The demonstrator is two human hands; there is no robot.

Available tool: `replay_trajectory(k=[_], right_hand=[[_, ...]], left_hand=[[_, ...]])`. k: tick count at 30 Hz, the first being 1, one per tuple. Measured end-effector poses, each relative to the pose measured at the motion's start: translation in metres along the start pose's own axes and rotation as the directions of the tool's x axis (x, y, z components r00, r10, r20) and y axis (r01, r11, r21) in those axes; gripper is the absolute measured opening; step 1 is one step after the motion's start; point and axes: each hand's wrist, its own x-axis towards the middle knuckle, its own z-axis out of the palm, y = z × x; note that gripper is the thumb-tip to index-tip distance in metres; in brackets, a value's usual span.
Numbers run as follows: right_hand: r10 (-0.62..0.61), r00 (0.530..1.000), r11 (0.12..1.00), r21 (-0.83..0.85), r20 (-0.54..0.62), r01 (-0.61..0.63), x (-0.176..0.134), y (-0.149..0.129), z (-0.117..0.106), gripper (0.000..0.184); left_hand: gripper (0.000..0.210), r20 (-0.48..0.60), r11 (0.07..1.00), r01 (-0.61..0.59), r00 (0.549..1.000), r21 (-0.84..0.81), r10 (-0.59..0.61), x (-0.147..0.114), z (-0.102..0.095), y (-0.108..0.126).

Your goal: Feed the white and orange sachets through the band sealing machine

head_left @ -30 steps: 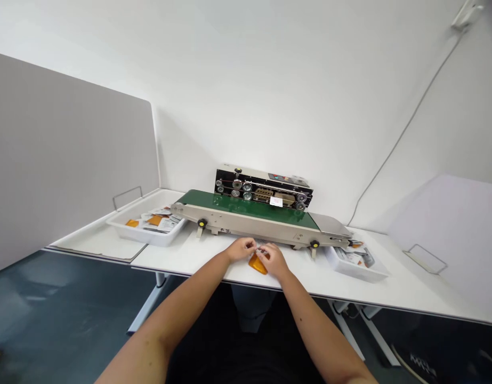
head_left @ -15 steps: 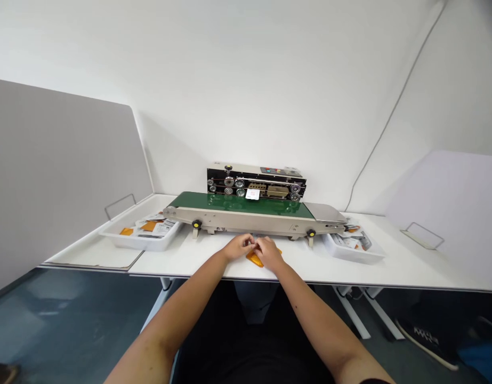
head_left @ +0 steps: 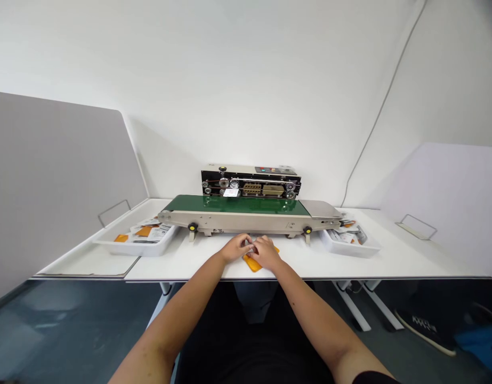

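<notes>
An orange packet (head_left: 252, 264) lies at the front of the white table, partly hidden under my hands. My left hand (head_left: 234, 248) is closed in a pinch at the packet's upper left edge. Over its upper right part, my right hand (head_left: 266, 253) has its fingers bent and pressed on it. The two hands' fingertips almost meet. Just behind them stands a band sealer (head_left: 238, 221) with a green conveyor belt (head_left: 253, 205). A small white packet (head_left: 230, 192) hangs at the sealer's rollers, above the belt's back edge.
A white tray (head_left: 161, 249) of orange and white packets stands left of the sealer. Another white tray (head_left: 349, 248) with similar packets is at the right. Grey partition panels flank the table (head_left: 401, 261). Below right, a shoe (head_left: 424, 330) shows on the floor.
The white packet in the sealer has travelled left along the rollers. My hands stay on the orange packet with small finger movements. The view has shifted slightly.
</notes>
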Motion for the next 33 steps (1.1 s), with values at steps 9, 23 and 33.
replay_trajectory(k=[9, 23, 33], right_hand=[[0.055, 0.991, 0.994, 0.103, -0.120, -0.042, -0.001, 0.003, -0.002, 0.019], [0.243, 0.938, 0.865, 0.493, -0.248, -0.094, -0.006, 0.013, -0.005, 0.041], [0.271, 0.935, 0.761, 0.645, -0.229, -0.063, -0.008, 0.020, 0.001, 0.028]], left_hand=[[0.022, 0.006, 0.999, 0.031, 1.000, -0.019, -0.031, 0.000, 0.001, -0.002], [0.044, -0.115, 0.906, 0.152, 0.970, -0.396, -0.213, 0.007, -0.004, -0.010], [0.047, 0.007, 0.884, 0.137, 0.989, -0.448, -0.150, 0.004, -0.001, -0.006]])
